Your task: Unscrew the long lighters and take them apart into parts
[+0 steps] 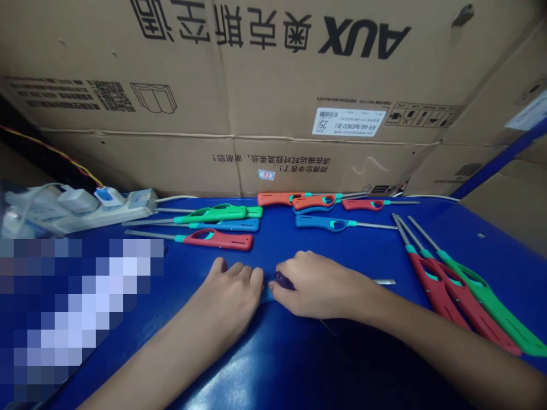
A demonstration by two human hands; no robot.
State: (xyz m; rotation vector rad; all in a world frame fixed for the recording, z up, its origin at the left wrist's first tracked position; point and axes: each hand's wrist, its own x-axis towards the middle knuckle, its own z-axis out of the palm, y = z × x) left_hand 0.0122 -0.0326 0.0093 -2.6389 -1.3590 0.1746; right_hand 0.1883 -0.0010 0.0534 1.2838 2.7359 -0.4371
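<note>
Fingers (256,285) of the left hand (233,293) curl round a blue lighter (267,295) over the table (265,364); the right hand (316,285) grips a dark purple object (283,280) beside it. Other lighters (231,240) lie beyond and rightward, a cardboard wall (183,165) behind; room opens between the forearms (171,353).

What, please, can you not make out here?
Head view:
Blue item: full extent hidden by left hand and right hand.
Dark object: overall shape hidden by right hand.
Red lighter nearest the right forearm: lower end hidden behind that forearm.
Lower-left area: pixelated.
</note>
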